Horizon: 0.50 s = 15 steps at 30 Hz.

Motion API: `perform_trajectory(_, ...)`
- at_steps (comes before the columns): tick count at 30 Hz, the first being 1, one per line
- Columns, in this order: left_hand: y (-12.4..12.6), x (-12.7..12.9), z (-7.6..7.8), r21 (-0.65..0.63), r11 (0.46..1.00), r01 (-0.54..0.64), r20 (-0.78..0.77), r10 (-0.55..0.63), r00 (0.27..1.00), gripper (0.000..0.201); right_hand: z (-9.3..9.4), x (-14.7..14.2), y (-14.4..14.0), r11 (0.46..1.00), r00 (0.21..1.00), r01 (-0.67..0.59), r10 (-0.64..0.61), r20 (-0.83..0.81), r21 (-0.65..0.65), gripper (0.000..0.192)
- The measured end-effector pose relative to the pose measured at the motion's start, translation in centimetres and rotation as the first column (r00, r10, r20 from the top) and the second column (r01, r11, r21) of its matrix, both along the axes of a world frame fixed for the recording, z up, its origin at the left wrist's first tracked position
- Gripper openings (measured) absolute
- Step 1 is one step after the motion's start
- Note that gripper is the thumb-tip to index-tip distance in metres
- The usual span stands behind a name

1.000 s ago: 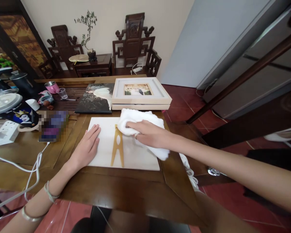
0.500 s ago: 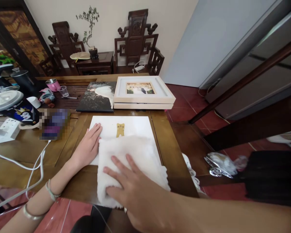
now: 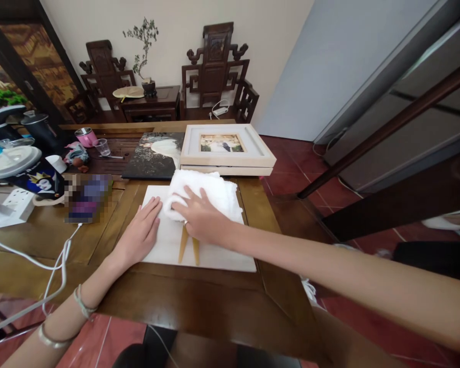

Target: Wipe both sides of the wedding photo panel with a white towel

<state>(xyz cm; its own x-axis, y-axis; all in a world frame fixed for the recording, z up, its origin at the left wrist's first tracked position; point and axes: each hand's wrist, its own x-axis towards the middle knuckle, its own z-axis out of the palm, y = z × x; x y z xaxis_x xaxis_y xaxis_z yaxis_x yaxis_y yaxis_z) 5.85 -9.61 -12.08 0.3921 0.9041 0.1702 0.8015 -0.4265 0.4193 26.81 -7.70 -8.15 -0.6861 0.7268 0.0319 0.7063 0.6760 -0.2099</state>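
Observation:
A white rectangular board (image 3: 222, 259) lies flat on the wooden table. My left hand (image 3: 142, 225) rests on its left edge, fingers straight and flat, holding nothing. A folded, fluffy white cloth (image 3: 199, 181) covers the far part of the board. On top of the cloth is my right hand (image 3: 201, 217), pressing down with its fingers bent into the folds. Below that hand, two tapered gold-coloured legs (image 3: 183, 245) show against the board; their upper part is hidden by the cloth and hand.
Beyond the board lie stacked light-wood picture frames (image 3: 230, 161) and a dark photo panel (image 3: 149, 153). To the left are a phone (image 3: 88, 199) with a white cable (image 3: 63, 255), a lidded cup (image 3: 34, 174) and a pink mug (image 3: 86, 137). The table's right edge (image 3: 287, 245) is nearby.
My right hand has moved the cloth away from me, from the near part of the board to its far part. The gold legs now show. My left hand stays in place.

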Motion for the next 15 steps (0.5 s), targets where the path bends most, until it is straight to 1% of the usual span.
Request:
perform_trajectory(2,0.0,0.0,0.1,-0.005,1.0,0.006,0.0,-0.006,1.0,0.049,0.3,-0.7,-1.8,1.0,0.998,-0.01,0.01,0.066,0.004,0.057)
perform_trajectory(4,0.0,0.0,0.1,-0.012,1.0,0.007,-0.001,-0.007,1.0,0.05,1.0,-1.2,-4.3,0.996,0.991,-0.073,0.077,0.108,-0.045,0.054)
perform_trajectory(7,0.1,0.0,0.0,-0.011,1.0,0.003,0.003,-0.003,1.0,0.05,2.4,-1.5,-8.0,0.97,0.977,-0.168,0.188,0.101,-0.179,0.049)
perform_trajectory(9,0.1,-0.1,-0.1,-0.008,1.0,0.011,0.004,-0.011,1.0,0.05,3.4,-1.5,-9.9,0.931,0.963,-0.227,0.258,0.076,-0.285,0.043)
perform_trajectory(11,0.2,-0.3,-0.2,-0.013,1.0,0.02,0.002,-0.02,1.0,0.05,4.0,-1.3,-10.8,0.889,0.946,-0.278,0.319,0.058,-0.365,0.041)
perform_trajectory(12,0.2,-0.4,-0.3,-0.017,1.0,0.023,0.0,-0.023,1.0,0.05,4.2,-1.2,-10.9,0.877,0.942,-0.294,0.333,0.039,-0.381,0.042)
perform_trajectory(13,0.2,-0.5,-0.3,-0.02,1.0,0.024,-0.002,-0.024,1.0,0.051,4.2,-1.0,-10.8,0.874,0.943,-0.303,0.332,0.011,-0.379,0.043)
perform_trajectory(15,0.2,-0.6,-0.4,-0.022,0.999,0.028,-0.007,-0.028,1.0,0.05,4.1,-0.6,-9.9,0.888,0.953,-0.298,0.297,-0.059,-0.35,0.045)
